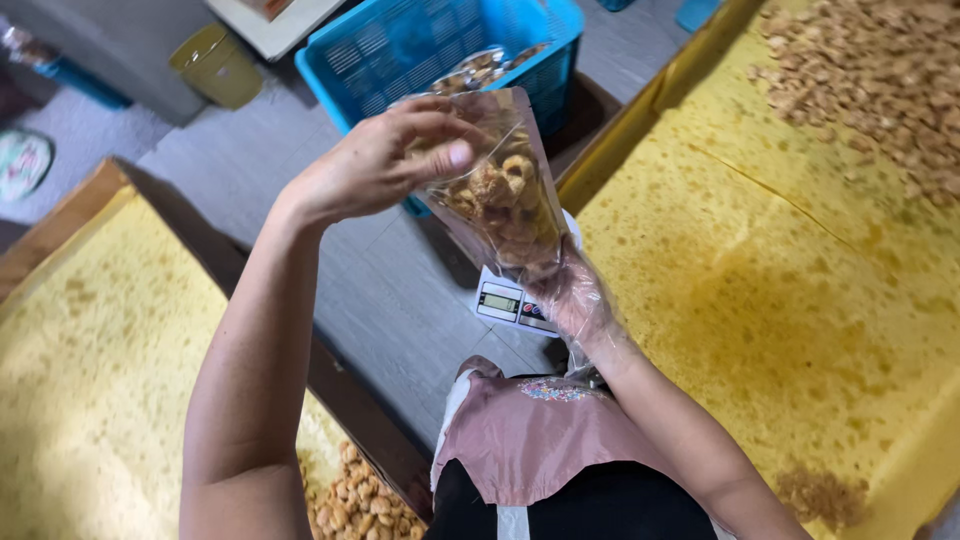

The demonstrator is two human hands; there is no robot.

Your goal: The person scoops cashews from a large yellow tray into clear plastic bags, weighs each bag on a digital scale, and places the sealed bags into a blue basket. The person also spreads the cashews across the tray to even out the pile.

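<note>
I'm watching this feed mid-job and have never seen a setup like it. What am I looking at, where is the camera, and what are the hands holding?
There is no machine here. The single picture comes from a camera worn on a person's head, looking down at their own two hands. The left hand, bare, pinches the top of a clear plastic bag filled with brown fried snack pieces. The right hand, in a thin transparent glove, supports the bag from below. Just under it sits a small digital scale on the grey floor. Behind the bag stands a blue plastic basket with more filled bags inside. On both sides lie yellow, oil-spotted sheets, with loose snack pieces heaped at upper right and a few at the bottom.
</note>
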